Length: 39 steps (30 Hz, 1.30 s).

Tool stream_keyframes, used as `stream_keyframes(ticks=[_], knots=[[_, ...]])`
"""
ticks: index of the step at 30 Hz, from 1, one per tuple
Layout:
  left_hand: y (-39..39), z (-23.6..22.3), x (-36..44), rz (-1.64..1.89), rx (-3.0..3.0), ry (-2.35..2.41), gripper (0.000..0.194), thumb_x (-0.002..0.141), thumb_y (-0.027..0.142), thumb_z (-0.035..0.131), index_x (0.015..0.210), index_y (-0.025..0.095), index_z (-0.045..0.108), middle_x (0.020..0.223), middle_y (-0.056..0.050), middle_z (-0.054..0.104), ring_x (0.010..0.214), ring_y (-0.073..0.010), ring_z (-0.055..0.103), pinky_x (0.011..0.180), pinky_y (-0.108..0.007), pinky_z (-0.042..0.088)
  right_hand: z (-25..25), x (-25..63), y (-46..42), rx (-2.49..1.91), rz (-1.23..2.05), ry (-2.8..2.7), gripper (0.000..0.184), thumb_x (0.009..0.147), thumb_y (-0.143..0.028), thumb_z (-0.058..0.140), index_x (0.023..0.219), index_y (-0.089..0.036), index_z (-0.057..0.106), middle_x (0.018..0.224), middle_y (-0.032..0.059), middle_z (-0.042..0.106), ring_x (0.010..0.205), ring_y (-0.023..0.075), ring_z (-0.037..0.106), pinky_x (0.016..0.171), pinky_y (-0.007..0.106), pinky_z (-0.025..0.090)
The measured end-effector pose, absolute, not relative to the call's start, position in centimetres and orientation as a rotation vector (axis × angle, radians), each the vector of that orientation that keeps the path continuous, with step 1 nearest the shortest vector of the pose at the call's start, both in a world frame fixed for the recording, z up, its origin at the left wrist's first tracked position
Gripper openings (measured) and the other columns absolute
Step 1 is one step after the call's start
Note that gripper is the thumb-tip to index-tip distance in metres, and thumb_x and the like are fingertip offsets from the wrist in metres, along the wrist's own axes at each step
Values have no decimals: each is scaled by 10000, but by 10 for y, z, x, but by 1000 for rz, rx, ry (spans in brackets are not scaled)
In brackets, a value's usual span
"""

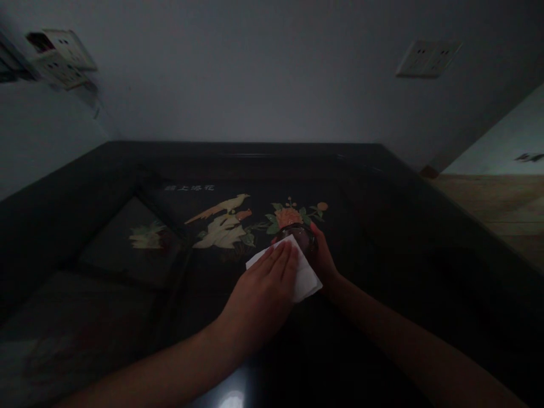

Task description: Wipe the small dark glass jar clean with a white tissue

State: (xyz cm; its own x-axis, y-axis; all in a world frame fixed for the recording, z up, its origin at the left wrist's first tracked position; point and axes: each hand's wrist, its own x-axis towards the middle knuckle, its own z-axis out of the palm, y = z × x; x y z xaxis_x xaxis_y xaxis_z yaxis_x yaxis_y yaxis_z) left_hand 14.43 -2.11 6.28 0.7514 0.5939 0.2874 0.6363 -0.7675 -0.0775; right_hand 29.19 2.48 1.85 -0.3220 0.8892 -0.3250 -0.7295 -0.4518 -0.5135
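My left hand [264, 289] lies flat, fingers stretched out together, pressing a white tissue [305, 279] onto the dark lacquered table [382, 238]. Just beyond the tissue stands a small dark round glass object [301, 236], hard to make out in the dim light. My right hand [323, 258] is wrapped round its right side, with the thumb tip showing at its upper edge. The tissue touches the round object's near side. An inlaid picture of a pale bird [221, 218] and orange flowers [289, 215] lies just behind the hands.
The table has a raised dark rim [255, 148] and stands in a corner of grey walls. Wall sockets sit at upper left [63, 54] and upper right [427, 56]. A wooden floor [497, 204] shows at the right. A second inlay panel [147, 237] lies to the left.
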Motion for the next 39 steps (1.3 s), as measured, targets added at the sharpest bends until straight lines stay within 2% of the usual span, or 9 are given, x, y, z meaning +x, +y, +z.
stream_keyframes(ticks=[4,9,15,20,30,35,39], knots=[[-16,58,144,-420,-2860,-987,573,799,67,390,1366,6,344,1437,-196,371,1347,-237,326,1091,-376,365,22,290,23,-744,1962,-294,398,775,-525,466,810,-187,674,745,53,715,920,227,661,867,352,482],[-2,49,143,-432,-2897,-1064,660,770,51,404,1409,26,238,1487,-193,272,1390,-223,207,1114,-392,320,23,287,21,-769,1980,-230,406,819,-507,437,846,-183,681,797,52,728,968,220,651,892,340,472],[-4,55,141,-337,-2844,-1118,615,777,63,413,1379,-7,313,1456,-209,324,1361,-248,293,1101,-399,345,25,287,20,-744,2001,-205,436,839,-523,409,858,-184,683,787,50,732,970,220,651,897,344,468],[-16,65,141,-251,-2822,-1104,556,808,93,398,1354,-11,373,1421,-206,388,1323,-253,371,1079,-393,377,23,288,23,-718,1953,-298,381,795,-509,481,830,-186,681,766,47,730,945,230,658,880,348,481],[-9,57,144,-331,-2880,-1043,641,781,79,417,1403,22,271,1482,-185,292,1385,-219,241,1119,-380,315,21,291,23,-748,2009,-274,404,789,-537,477,788,-183,672,756,60,722,948,240,657,882,356,482],[-4,58,142,-281,-2822,-1096,591,808,91,397,1387,10,312,1461,-193,328,1364,-227,294,1106,-387,335,22,290,22,-745,2008,-266,452,841,-532,403,882,-176,678,811,65,731,989,232,642,913,363,462],[-12,65,142,-225,-2767,-1093,536,838,114,372,1357,-18,373,1418,-211,388,1320,-253,373,1075,-391,377,20,288,24,-719,1986,-277,443,840,-533,406,839,-183,678,774,60,728,971,229,649,909,360,465]])
